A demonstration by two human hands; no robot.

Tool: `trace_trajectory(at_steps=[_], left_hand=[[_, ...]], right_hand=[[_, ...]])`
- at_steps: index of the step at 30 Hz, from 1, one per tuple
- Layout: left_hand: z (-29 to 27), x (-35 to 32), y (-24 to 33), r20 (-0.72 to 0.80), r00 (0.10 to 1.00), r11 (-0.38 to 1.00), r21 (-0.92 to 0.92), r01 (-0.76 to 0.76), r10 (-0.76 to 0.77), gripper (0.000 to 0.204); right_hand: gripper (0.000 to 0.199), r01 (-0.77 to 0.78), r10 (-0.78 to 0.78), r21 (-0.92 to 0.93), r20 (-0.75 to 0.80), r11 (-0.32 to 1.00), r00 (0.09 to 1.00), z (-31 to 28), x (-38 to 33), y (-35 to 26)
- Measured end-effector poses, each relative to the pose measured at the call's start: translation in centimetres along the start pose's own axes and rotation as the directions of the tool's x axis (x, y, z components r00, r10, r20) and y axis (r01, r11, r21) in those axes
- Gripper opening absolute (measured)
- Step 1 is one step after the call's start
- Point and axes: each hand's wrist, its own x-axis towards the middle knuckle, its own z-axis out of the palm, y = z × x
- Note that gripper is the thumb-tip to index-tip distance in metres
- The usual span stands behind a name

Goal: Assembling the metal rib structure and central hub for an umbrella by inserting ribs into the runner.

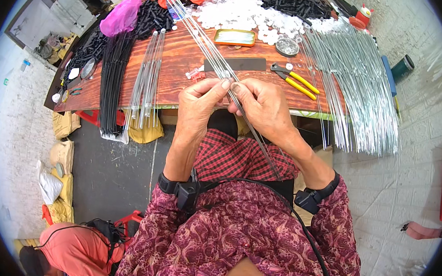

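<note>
Several long thin silvery metal rods (200,40) slant across in front of me, from the far side of the table down over my lap. My left hand (201,100) pinches the rods at about their middle, thumb on top. Close against it, my right hand (265,108) also grips them, with thumb and fingertips together. What the fingertips do under the thumbs is partly hidden. Just beyond the hands, a dark flat bar (245,64) lies on the table beside a small red-and-clear piece (195,74). Yellow-handled pliers (297,83) rest to the right.
On the wooden table (180,64) lie black rods (114,78), clear tubes (150,70), a big heap of metal rods (362,87), white round pieces (236,12), a yellow-rimmed tray (234,37) and a round dish (287,46). People sit at far left and lower left.
</note>
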Motion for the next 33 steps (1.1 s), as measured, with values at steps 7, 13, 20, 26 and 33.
trace_trajectory(at_steps=[7,13,20,26,33], left_hand=[[-0.2,-0.1,0.2,-0.016,0.999,0.998,0.025,-0.049,0.049,0.017],[-0.4,-0.1,0.1,-0.018,0.996,0.996,0.026,-0.090,0.090,0.017],[-0.5,-0.1,-0.4,-0.029,0.990,0.986,0.093,-0.136,0.139,0.018],[0.1,-0.4,-0.1,-0.059,0.988,0.989,0.047,-0.140,0.143,0.019],[-0.2,-0.6,0.1,-0.025,1.000,0.999,-0.050,0.000,-0.001,0.019]], right_hand=[[0.028,0.056,-0.055,0.021,-0.043,0.998,0.998,0.5,0.3,0.2],[0.028,0.052,-0.048,0.059,-0.072,0.997,0.996,0.9,0.3,-0.1],[0.027,0.087,-0.085,0.012,-0.119,0.996,0.989,1.3,0.3,0.1],[0.028,0.069,-0.063,0.051,-0.116,0.996,0.991,1.3,0.3,0.2],[0.032,0.089,-0.084,0.074,-0.072,0.993,0.994,0.9,0.2,0.0]])
